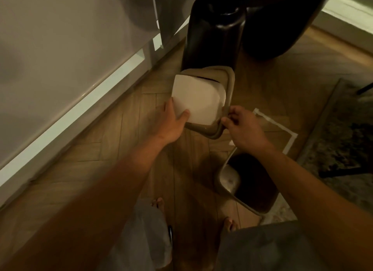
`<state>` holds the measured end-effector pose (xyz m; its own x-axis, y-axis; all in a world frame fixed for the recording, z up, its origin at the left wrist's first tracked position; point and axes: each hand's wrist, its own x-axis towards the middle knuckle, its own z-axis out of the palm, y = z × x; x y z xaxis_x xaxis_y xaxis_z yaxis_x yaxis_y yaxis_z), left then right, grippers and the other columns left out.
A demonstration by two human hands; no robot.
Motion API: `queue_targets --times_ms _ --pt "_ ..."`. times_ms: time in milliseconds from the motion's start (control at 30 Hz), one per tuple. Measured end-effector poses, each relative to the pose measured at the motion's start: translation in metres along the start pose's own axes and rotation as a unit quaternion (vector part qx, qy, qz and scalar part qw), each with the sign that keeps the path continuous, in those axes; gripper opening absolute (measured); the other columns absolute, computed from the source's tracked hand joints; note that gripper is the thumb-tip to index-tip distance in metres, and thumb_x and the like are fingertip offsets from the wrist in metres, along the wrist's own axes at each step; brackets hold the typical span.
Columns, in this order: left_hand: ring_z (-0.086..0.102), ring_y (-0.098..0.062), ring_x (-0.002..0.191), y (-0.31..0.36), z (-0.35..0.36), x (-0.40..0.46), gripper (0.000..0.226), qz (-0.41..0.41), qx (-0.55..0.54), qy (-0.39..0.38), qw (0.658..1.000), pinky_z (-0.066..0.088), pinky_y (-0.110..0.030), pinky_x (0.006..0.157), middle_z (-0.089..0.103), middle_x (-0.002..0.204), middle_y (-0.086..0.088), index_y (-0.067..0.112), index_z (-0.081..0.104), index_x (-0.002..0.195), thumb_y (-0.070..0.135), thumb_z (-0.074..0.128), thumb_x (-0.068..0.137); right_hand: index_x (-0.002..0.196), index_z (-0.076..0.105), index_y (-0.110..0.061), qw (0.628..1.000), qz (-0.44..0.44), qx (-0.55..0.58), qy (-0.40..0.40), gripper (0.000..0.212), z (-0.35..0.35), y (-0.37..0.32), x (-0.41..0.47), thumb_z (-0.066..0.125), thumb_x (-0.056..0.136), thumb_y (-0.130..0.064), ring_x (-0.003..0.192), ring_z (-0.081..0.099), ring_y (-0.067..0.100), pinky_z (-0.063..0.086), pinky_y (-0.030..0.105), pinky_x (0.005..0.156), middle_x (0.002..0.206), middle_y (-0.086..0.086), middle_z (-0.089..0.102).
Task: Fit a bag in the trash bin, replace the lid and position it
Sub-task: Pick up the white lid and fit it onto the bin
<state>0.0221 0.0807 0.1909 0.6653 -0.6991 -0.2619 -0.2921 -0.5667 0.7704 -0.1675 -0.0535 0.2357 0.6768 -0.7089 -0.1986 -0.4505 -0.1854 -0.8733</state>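
The bin's lid (229,85) is a beige frame with a white swing flap (195,98), held tilted above the wooden floor. My left hand (173,122) grips its near left edge, thumb pressed on the white flap. My right hand (243,126) pinches the lid's near right rim. The beige trash bin (223,170) stands open on the floor at the lower right, under my right forearm. Its inside is dark, with a pale patch on the left inner wall. Whether a bag lines it I cannot tell.
White tape (286,129) marks a corner on the floor right of the lid. A black pedestal (214,40) stands just behind the lid. A white cabinet (60,69) runs along the left, a patterned rug (343,133) lies right. My bare feet (158,203) are below.
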Motion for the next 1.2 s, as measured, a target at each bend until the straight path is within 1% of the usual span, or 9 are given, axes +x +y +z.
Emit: queue_targets --times_ms 200,300,433,500,667,833,933,1033,1200 --pt "0.045 -0.025 0.138 0.025 0.017 -0.001 0.066 -0.037 -0.143 0.017 0.989 0.037 -0.037 0.107 0.047 0.151 0.001 0.026 0.030 0.155 0.062 0.037 0.101 0.114 0.059 -0.012 0.993 0.023 0.082 0.076 0.018 -0.017 0.008 -0.001 0.061 0.100 -0.001 0.087 0.072 0.001 0.056 0.018 0.080 0.098 -0.002 0.075" --pt "0.055 -0.024 0.127 0.040 0.029 -0.001 0.059 -0.082 -0.251 0.025 0.964 0.047 -0.047 0.106 0.055 0.142 0.001 0.027 0.039 0.148 0.062 0.034 0.101 0.120 0.057 -0.001 0.987 0.044 0.129 0.084 0.019 -0.023 0.013 -0.005 0.058 0.101 0.001 0.088 0.074 0.008 0.058 0.021 0.078 0.104 0.011 0.075" --pt "0.066 -0.022 0.111 0.049 0.044 0.000 0.060 -0.125 -0.390 -0.008 0.912 0.060 -0.045 0.088 0.065 0.126 0.002 0.025 0.044 0.140 0.066 0.043 0.096 0.127 0.053 0.010 0.978 0.074 0.178 0.077 0.026 -0.023 0.022 -0.011 0.055 0.102 0.004 0.093 0.070 0.024 0.058 0.032 0.083 0.111 0.025 0.073" --pt "0.066 -0.024 0.115 0.052 0.050 -0.001 0.068 -0.152 -0.445 -0.038 0.882 0.060 -0.046 0.087 0.066 0.128 -0.002 0.026 0.046 0.139 0.072 0.049 0.090 0.128 0.053 0.012 0.972 0.090 0.206 0.076 0.026 -0.023 0.027 -0.013 0.054 0.102 0.005 0.088 0.070 0.023 0.057 0.036 0.084 0.104 0.018 0.074" --pt "0.068 -0.028 0.112 0.054 0.066 -0.004 0.055 -0.195 -0.530 -0.070 0.822 0.061 -0.049 0.085 0.070 0.123 -0.006 0.033 0.058 0.118 0.075 0.060 0.082 0.127 0.053 0.016 0.966 0.113 0.225 0.054 0.028 -0.021 0.042 -0.018 0.055 0.102 0.004 0.065 0.065 0.005 0.055 0.030 0.074 0.073 -0.001 0.068" --pt "0.070 -0.025 0.110 0.058 0.076 -0.001 0.074 -0.199 -0.498 -0.002 0.844 0.055 -0.049 0.099 0.075 0.119 -0.002 0.032 0.065 0.124 0.083 0.058 0.071 0.117 0.062 0.001 0.967 0.107 0.233 -0.007 0.019 -0.017 0.049 -0.030 0.064 0.099 -0.002 0.083 0.075 0.011 0.055 0.023 0.067 0.087 0.012 0.070" --pt "0.070 -0.026 0.111 0.061 0.077 0.000 0.079 -0.190 -0.489 0.011 0.851 0.053 -0.050 0.100 0.075 0.119 -0.001 0.032 0.067 0.125 0.084 0.059 0.066 0.107 0.066 -0.015 0.961 0.110 0.249 -0.044 0.012 -0.015 0.052 -0.041 0.070 0.097 -0.010 0.091 0.077 0.016 0.055 0.028 0.071 0.085 0.002 0.074" --pt "0.070 -0.028 0.112 0.067 0.080 0.000 0.079 -0.163 -0.473 -0.014 0.866 0.053 -0.052 0.100 0.076 0.117 -0.002 0.031 0.070 0.121 0.084 0.063 0.062 0.116 0.063 -0.016 0.946 0.125 0.299 0.014 0.029 -0.032 0.053 -0.047 0.078 0.091 -0.023 0.091 0.077 0.018 0.055 0.032 0.074 0.092 -0.002 0.078" --pt "0.069 -0.029 0.112 0.076 0.090 -0.006 0.104 -0.156 -0.420 -0.049 0.893 0.052 -0.051 0.101 0.075 0.119 -0.004 0.028 0.068 0.123 0.093 0.070 0.042 0.145 0.052 -0.018 0.917 0.139 0.350 0.130 0.082 -0.087 0.061 -0.053 0.081 0.078 -0.055 0.103 0.075 0.028 0.062 0.045 0.086 0.126 0.008 0.070"
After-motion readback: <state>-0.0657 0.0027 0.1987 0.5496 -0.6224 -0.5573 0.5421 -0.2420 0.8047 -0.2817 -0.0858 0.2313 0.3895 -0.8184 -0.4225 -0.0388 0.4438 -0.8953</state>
